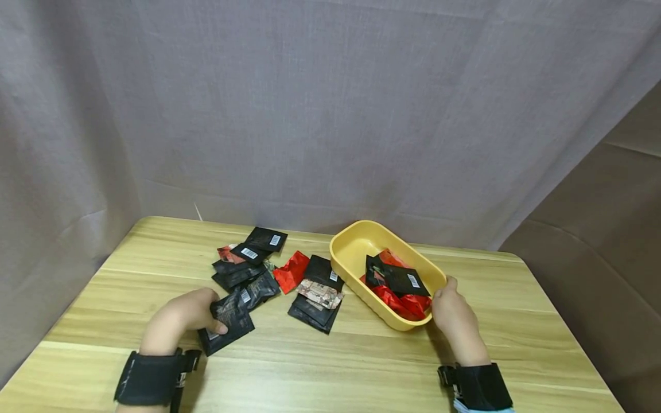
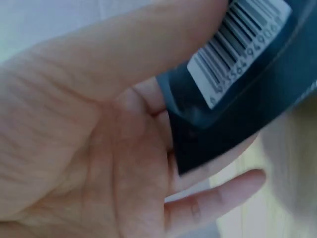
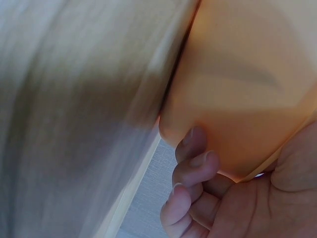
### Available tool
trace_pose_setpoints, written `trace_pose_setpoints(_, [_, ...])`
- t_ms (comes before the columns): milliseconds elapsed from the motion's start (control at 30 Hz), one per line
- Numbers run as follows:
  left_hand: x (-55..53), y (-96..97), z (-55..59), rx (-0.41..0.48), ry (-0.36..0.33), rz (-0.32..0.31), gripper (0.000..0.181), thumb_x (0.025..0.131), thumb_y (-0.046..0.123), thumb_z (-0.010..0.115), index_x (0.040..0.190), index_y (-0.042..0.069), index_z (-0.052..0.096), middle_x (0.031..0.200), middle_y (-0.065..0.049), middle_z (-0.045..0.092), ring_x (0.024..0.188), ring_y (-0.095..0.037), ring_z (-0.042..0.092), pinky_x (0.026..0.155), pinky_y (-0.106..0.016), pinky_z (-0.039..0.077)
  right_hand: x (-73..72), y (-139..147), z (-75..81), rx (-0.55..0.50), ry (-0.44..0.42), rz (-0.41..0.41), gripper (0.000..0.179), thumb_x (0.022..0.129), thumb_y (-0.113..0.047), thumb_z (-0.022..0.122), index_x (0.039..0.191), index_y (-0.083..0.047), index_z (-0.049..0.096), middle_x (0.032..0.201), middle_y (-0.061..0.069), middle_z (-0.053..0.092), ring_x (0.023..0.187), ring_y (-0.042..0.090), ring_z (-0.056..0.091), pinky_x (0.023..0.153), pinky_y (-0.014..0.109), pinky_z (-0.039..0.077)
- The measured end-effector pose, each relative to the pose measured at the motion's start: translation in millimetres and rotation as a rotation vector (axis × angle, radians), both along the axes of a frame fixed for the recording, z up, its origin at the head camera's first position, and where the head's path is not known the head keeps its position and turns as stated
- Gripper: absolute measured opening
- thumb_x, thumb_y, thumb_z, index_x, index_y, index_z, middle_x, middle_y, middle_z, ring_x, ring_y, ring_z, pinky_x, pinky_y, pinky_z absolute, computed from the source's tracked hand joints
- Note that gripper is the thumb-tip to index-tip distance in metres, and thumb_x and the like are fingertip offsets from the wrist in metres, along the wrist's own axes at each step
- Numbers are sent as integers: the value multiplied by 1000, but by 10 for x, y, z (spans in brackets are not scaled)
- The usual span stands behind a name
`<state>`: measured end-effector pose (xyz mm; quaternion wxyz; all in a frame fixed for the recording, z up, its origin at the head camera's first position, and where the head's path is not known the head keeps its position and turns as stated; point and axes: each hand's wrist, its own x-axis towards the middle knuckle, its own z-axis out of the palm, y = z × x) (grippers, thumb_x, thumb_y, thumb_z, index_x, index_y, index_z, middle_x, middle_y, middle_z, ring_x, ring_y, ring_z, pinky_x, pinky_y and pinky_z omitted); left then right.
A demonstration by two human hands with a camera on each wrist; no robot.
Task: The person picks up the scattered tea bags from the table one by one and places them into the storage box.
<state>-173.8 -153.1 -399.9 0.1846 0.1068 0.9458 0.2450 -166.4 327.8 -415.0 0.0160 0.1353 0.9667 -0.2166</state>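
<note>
My left hand (image 1: pixel 182 314) pinches a flat black packet (image 1: pixel 234 322) between thumb and fingers, low at the table's left side. In the left wrist view, a white barcode label (image 2: pixel 240 49) shows on that packet beside the thumb. My right hand (image 1: pixel 457 318) grips the near right end of a yellow plastic basket (image 1: pixel 356 244), fingers curled by its outer wall in the right wrist view. Inside the basket lie shiny red packets (image 1: pixel 395 299) and a black packet (image 1: pixel 405 280) with a barcode.
Several black packets (image 1: pixel 234 276) lie in a loose pile beyond my left hand. A crumpled red packet (image 1: pixel 292 271) lies between it and a small stack with a pale patterned packet (image 1: pixel 321 293). Behind the wooden table (image 1: pixel 310 373) hangs a grey curtain (image 1: pixel 330 115).
</note>
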Motion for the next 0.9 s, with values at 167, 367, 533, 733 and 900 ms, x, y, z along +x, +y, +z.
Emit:
trace_pose_setpoints(167, [40, 42, 50, 54, -23, -38, 28, 73, 13, 87, 81, 0, 64, 74, -1, 54, 68, -18, 48, 67, -35, 46, 3, 4, 1, 3, 6, 2, 50, 102, -13, 22, 140, 17, 16, 106, 44, 58, 90, 54, 62, 69, 61, 49])
trace_pose_setpoints(367, [132, 298, 137, 44, 23, -89, 26, 73, 19, 87, 79, 7, 65, 75, 0, 58, 68, -17, 51, 66, -36, 45, 8, 0, 4, 3, 9, 1, 49, 102, -13, 23, 140, 17, 17, 106, 44, 58, 91, 54, 62, 69, 61, 49])
trace_pose_setpoints(533, [197, 686, 187, 67, 158, -241, 14, 83, 25, 80, 85, 14, 72, 80, 5, 64, 71, -13, 57, 67, -37, 48, 15, 14, 3, 4, 13, -5, 49, 102, -13, 23, 140, 17, 17, 104, 43, 59, 88, 53, 63, 67, 60, 49])
trace_pose_setpoints(733, [183, 1133, 96, 151, 375, -406, 22, 93, 26, 70, 111, 14, 76, 109, 0, 70, 99, -18, 66, 83, -41, 54, 23, 16, 9, 7, 16, -4, 48, 102, -14, 24, 139, 16, 18, 99, 41, 60, 84, 51, 63, 65, 59, 48])
trace_pose_setpoints(900, [103, 1495, 57, 207, 593, -482, 27, 95, 20, 68, 122, 19, 72, 120, 3, 66, 109, -15, 61, 91, -36, 50, 23, 11, 11, 6, 14, -2, 49, 101, -14, 24, 140, 16, 18, 100, 41, 60, 85, 50, 64, 65, 58, 49])
